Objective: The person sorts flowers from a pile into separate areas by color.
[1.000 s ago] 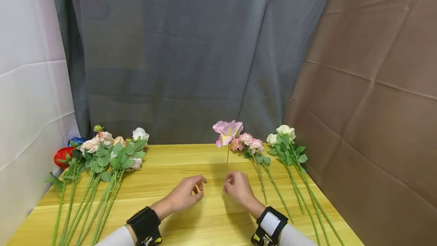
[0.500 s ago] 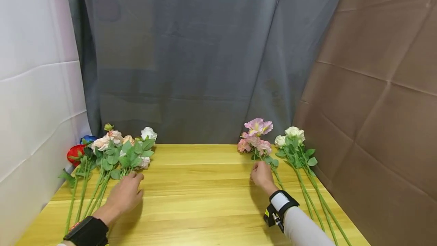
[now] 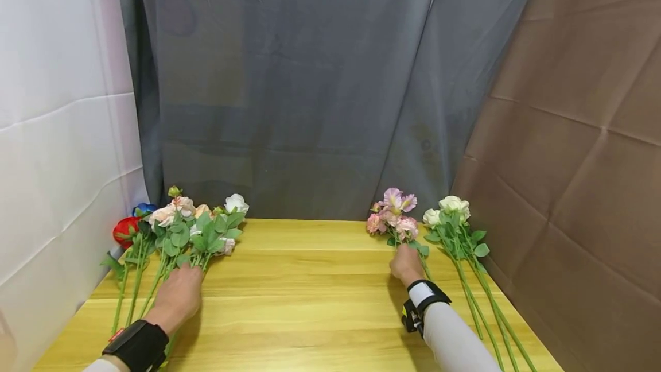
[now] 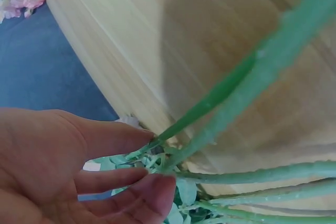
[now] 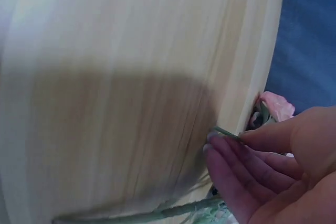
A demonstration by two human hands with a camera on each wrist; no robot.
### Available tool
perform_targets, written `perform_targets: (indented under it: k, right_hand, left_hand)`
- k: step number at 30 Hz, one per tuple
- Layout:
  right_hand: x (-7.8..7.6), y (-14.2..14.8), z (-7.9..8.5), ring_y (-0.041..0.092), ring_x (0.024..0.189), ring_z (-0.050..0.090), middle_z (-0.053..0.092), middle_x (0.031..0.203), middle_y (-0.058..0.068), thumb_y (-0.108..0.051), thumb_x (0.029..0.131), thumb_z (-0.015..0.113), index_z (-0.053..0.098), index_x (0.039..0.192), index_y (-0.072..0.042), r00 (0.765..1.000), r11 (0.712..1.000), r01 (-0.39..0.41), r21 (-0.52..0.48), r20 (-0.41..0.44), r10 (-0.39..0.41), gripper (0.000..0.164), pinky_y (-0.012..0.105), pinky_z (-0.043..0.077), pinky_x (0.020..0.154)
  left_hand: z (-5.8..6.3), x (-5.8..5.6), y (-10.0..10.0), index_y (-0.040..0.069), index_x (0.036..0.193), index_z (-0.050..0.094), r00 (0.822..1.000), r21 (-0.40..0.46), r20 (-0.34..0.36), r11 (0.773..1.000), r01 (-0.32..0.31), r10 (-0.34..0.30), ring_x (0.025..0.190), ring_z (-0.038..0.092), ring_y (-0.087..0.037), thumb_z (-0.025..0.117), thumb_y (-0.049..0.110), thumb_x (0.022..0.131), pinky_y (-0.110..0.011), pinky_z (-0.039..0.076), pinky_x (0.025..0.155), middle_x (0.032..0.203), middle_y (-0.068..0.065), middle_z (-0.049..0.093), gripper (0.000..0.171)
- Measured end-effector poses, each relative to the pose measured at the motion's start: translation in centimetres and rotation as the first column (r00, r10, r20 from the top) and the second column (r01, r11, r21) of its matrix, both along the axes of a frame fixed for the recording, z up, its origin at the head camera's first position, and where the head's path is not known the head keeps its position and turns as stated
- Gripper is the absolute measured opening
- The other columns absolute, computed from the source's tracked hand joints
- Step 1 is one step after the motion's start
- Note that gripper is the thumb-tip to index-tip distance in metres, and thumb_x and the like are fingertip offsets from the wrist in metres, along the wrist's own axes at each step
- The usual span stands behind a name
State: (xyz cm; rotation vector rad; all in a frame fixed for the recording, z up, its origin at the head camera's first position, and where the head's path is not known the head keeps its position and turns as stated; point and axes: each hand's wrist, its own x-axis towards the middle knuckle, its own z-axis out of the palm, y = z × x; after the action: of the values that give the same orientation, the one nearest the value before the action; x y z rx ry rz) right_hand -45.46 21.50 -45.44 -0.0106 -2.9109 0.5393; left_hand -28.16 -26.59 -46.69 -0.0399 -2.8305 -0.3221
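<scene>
The right hand (image 3: pixel 405 264) holds a thin stem (image 5: pixel 228 133) between thumb and fingertips, with almost no opening, and the purple flower (image 3: pixel 395 201), which seems to belong to this stem, is just beyond this grip, touching the pink flowers (image 3: pixel 407 227). One second ago this flower stood upright to the left of them; now it has come down among them, so I judge its placing nearly finished, only the release is missing. To the right of this grip, near it, lie the cream flowers (image 3: pixel 454 206).

The left hand (image 3: pixel 179 294) has also changed: half a second ago it was above the bunch, now its thumb and fingers close narrowly on green stems (image 4: pixel 210 100); how many are really inside, I cannot tell from this angle. Beyond this grip is the white flower (image 3: pixel 237 204), and farther to its left the red flower (image 3: pixel 125 232). This suggests that the work is passing to the left bunch
</scene>
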Motion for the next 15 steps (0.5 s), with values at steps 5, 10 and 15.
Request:
perform_targets:
  k: [5, 10, 15]
  right_hand:
    - [0.5, 0.5, -0.2, 0.029, 0.073, 0.063, 0.066, 0.083, 0.02, 0.004, 0.089, 0.061, 0.063, 0.076, -0.001, 1.0, 0.999, 0.005, 0.048, 0.009, -0.006, 0.013, 0.041, 0.05, 0.059]
    - [1.1, 0.4, 0.1, 0.026, 0.065, 0.059, 0.061, 0.072, 0.013, -0.002, 0.092, 0.063, 0.061, 0.074, -0.002, 1.0, 0.998, -0.004, 0.059, 0.001, 0.004, 0.018, 0.038, 0.044, 0.055]
    - [1.4, -0.1, 0.7, 0.024, 0.063, 0.057, 0.059, 0.07, 0.01, -0.011, 0.094, 0.066, 0.064, 0.081, -0.003, 1.0, 0.997, -0.004, 0.075, 0.004, 0.003, 0.015, 0.038, 0.042, 0.053]
  left_hand:
    - [0.1, -0.2, 0.3, -0.007, 0.092, 0.065, 1.0, -0.003, 0.016, 1.0, -0.01, 0.01, 0.072, 0.063, -0.041, 0.053, -0.014, 0.089, -0.051, 0.055, 0.056, 0.091, -0.025, 0.056, 0.015]
    - [0.1, -0.5, 0.8, -0.006, 0.093, 0.066, 0.999, -0.019, 0.051, 1.0, 0.002, -0.001, 0.07, 0.064, -0.04, 0.054, -0.012, 0.092, -0.049, 0.054, 0.054, 0.088, -0.024, 0.062, 0.013]
    - [0.1, -1.0, 0.7, -0.005, 0.089, 0.062, 0.997, 0.002, 0.078, 1.0, 0.018, -0.018, 0.07, 0.065, -0.041, 0.053, -0.011, 0.091, -0.048, 0.053, 0.055, 0.083, -0.024, 0.064, 0.01]
